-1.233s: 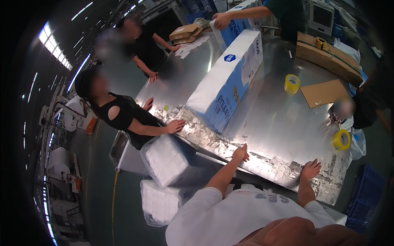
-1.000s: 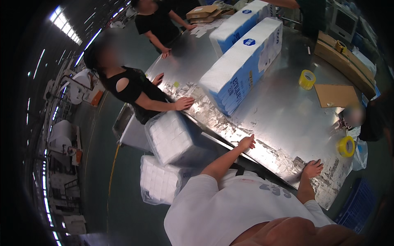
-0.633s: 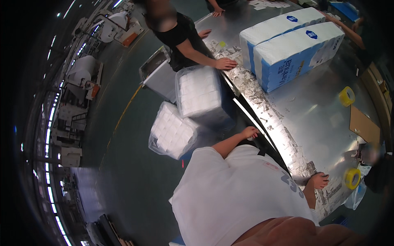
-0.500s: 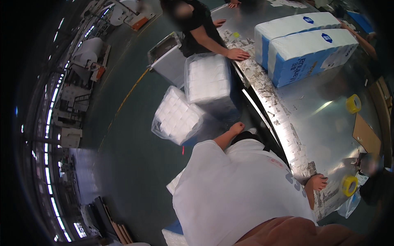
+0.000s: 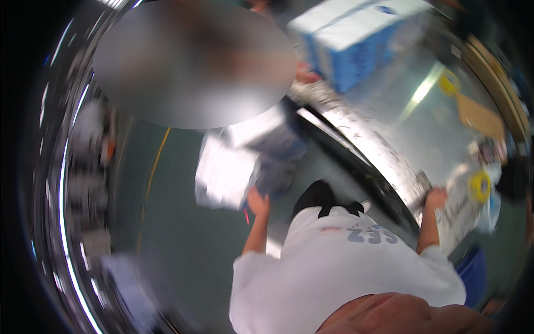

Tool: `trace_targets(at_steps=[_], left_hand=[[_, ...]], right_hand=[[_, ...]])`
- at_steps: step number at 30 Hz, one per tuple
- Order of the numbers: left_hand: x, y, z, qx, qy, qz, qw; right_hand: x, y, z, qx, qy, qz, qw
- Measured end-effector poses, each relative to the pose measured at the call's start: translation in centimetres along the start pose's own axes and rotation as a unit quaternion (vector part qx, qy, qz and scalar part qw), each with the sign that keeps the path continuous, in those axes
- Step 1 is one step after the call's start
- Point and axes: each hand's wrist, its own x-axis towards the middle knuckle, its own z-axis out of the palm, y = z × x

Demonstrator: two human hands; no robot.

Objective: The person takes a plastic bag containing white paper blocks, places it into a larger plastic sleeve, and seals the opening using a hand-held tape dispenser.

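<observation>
My left hand (image 5: pixel 258 201) is beside the lower right corner of a white bundle (image 5: pixel 225 172) in clear plastic wrap on the floor. Its thumb looks apart from the fingers, and blur hides whether it touches the wrap. A second wrapped white bundle (image 5: pixel 264 131) stands just behind, partly covered by a blurred patch. At the near edge of the metal table (image 5: pixel 400 131), my right hand (image 5: pixel 436 197) rests with nothing visible in it. Two large blue and white packs (image 5: pixel 347 50) sit side by side at the table's far end.
Yellow tape rolls (image 5: pixel 479 185) and a piece of brown cardboard (image 5: pixel 481 117) lie on the table's right side. A blue object (image 5: pixel 471 275) is below the table at right. Another person's hand (image 5: pixel 307 73) is at the far table edge. Machines line the left.
The view has swung and blurred. My left hand has moved from in front of my body to the nearer wrapped bundle. My right hand stays at the table's edge.
</observation>
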Motion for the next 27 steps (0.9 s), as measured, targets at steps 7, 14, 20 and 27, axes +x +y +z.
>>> trace_targets(at_steps=[7, 14, 20, 27], left_hand=[[8.5, -8.3, 4.3, 0.125, -0.213, 0.074, 0.966], [8.0, -10.8, 6.0, -0.046, -0.283, 0.128, 0.949], [8.5, -14.6, 8.9, -0.139, -0.497, 0.201, 0.833], [12.3, -7.3, 8.4, -0.040, -0.570, 0.347, 0.744]], right_hand=[[-12.9, -3.9, -7.7, 0.285, 0.058, -0.035, 0.956], [-41.7, -1.9, -11.3, 0.289, -0.174, 0.126, 0.933], [-60.3, 3.4, -9.7, 0.217, -0.418, 0.317, 0.823], [-64.1, -1.8, -18.2, 0.107, -0.161, 0.295, 0.936]])
